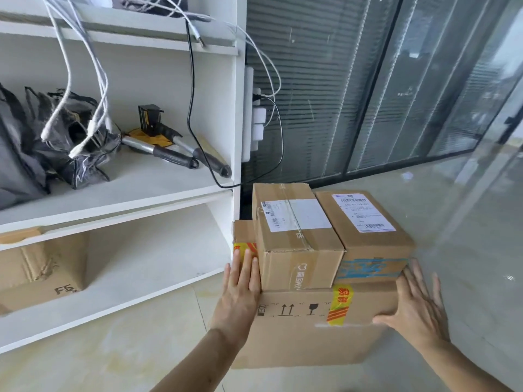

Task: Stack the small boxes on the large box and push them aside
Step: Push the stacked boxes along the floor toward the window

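Nearest the camera, two bare forearms are seen reaching forward to a large box (305, 329) that stands on the pale tiled floor (119, 349). The left hand (240, 290) is laid flat against the box's left side, its fingers (246, 264) extended and held close together, the tips reaching up beside the left small box (294, 236). The right hand (416, 304) is pressed open against the right side, its fingers (421, 281) spread apart and the thumb resting on the front face; nothing is pinched or enclosed by either hand. Two small boxes are already set side by side on top, touching one another, the right small box (368, 230) carrying a white label and blue tape. The stacking is judged done and the push aside still to come. The cardboard is expected to be stiff but dentable, and a fragile-glass mark is printed on the front, so a gentle shove is advised. The weight cannot be told. Cardboard should slide readily on smooth tile, while the loose upper boxes may shift, so pressure is best applied low on the large box's side walls. Just beyond, a white shelf unit (237, 137) stands close at the left, with hanging cables (192, 108); farther off, glass partitions with blinds are seen.
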Motion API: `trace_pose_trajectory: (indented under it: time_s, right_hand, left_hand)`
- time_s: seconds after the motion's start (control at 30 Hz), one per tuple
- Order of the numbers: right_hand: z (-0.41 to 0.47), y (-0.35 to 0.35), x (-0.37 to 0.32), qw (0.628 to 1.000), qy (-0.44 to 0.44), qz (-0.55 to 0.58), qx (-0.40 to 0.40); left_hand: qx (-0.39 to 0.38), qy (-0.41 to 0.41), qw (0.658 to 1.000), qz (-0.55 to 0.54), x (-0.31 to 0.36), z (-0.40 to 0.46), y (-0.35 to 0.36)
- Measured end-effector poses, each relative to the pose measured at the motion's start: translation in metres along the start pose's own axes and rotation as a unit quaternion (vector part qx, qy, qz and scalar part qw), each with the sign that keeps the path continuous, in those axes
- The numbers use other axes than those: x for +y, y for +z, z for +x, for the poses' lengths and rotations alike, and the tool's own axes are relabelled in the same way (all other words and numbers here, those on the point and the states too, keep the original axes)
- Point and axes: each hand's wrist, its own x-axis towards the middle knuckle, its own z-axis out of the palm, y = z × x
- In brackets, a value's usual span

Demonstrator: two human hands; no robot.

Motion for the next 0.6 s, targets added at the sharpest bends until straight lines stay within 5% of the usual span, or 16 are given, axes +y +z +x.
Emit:
trace_pose_trajectory:
  time_s: [0.6]
  right_hand:
    - [0.272,0.069,0.100,0.996,-0.055,-0.003,0.065]
  left_hand:
    - [0.078,-0.053,0.994,0.049,0.050,0.248,0.062]
